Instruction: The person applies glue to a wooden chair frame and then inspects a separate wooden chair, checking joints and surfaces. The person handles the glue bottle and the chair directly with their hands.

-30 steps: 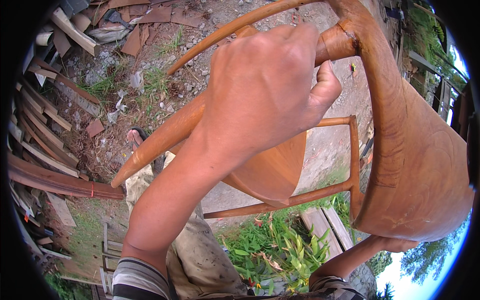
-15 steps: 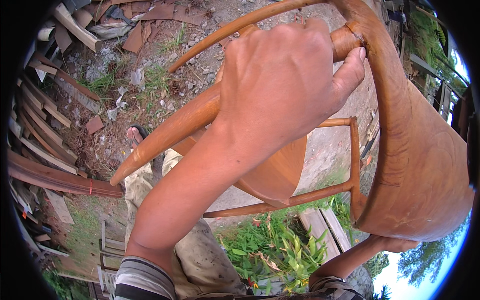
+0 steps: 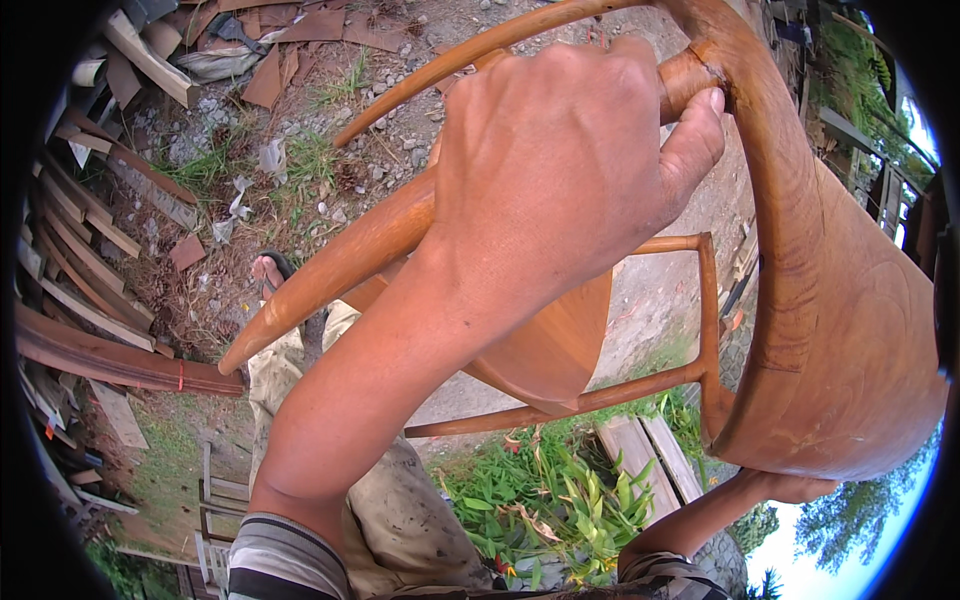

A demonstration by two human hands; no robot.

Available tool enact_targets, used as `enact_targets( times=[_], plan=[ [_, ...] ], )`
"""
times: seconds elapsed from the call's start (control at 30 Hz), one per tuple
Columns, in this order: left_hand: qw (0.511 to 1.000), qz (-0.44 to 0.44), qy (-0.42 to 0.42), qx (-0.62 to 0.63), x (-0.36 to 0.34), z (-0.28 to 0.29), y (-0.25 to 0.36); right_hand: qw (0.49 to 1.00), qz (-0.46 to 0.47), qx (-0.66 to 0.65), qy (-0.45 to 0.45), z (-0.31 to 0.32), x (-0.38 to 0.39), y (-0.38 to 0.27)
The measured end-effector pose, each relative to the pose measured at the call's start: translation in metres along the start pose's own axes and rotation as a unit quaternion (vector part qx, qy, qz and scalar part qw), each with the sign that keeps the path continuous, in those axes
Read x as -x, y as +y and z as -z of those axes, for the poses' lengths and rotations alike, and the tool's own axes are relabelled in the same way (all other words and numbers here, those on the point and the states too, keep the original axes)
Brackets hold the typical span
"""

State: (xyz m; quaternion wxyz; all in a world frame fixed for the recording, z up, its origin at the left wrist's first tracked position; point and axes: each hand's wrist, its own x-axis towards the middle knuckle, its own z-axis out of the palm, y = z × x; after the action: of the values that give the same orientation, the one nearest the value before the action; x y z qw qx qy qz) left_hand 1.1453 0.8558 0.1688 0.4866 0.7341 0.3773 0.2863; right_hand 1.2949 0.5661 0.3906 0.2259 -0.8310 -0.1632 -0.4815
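A brown wooden chair (image 3: 810, 330) is held tilted, its broad curved backrest at the right and its slim legs and rails across the middle. My left hand (image 3: 560, 160), back uppermost, is closed round a tapered chair leg (image 3: 330, 270) near where it joins the frame; its thumb lies by a dark, cracked-looking joint line (image 3: 715, 75). Below the forearm shows a smooth curved wooden panel (image 3: 550, 345). At the lower right, my right hand (image 3: 795, 487) is closed against the backrest's lower edge, its fingertips hidden behind the wood.
Stacked boards and curved offcuts (image 3: 90, 240) line the left side. A long curved board (image 3: 120, 350) reaches toward my trousers (image 3: 400, 510). Leafy plants (image 3: 550, 490) grow below the chair, beside weathered planks (image 3: 650, 465). Gravelly ground (image 3: 390, 150) with scraps lies beyond.
My left hand has shifted very slightly left along the chair leg, its thumb a little farther from the joint. The chair and my right hand look almost unchanged.
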Motion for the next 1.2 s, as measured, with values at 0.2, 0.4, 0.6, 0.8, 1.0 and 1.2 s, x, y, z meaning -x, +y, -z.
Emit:
enact_targets(
  times=[0.2,0.4,0.6,0.8,1.0,1.2],
  plan=[
    [0.999,0.006,-0.013,0.035,-0.005,0.005,0.000,1.000,-0.016,-0.026,0.002,-0.007,0.003,-0.007],
    [0.999,0.008,-0.009,0.051,-0.009,0.008,0.002,1.000,-0.016,-0.014,-0.006,-0.007,-0.001,-0.001],
    [0.999,-0.011,-0.004,0.053,-0.008,-0.001,-0.006,1.000,0.011,0.025,-0.011,-0.003,-0.008,0.015],
    [1.000,0.009,-0.004,-0.028,-0.012,-0.007,0.002,0.997,0.054,0.041,-0.019,0.005,-0.016,0.021],
    [0.992,-0.021,0.120,-0.016,-0.003,-0.026,-0.004,0.997,0.046,0.068,-0.009,-0.004,-0.007,0.015],
    [0.998,0.025,-0.054,0.012,-0.013,0.007,0.004,0.999,-0.021,-0.039,-0.001,-0.007,-0.003,0.001]
  ],
)
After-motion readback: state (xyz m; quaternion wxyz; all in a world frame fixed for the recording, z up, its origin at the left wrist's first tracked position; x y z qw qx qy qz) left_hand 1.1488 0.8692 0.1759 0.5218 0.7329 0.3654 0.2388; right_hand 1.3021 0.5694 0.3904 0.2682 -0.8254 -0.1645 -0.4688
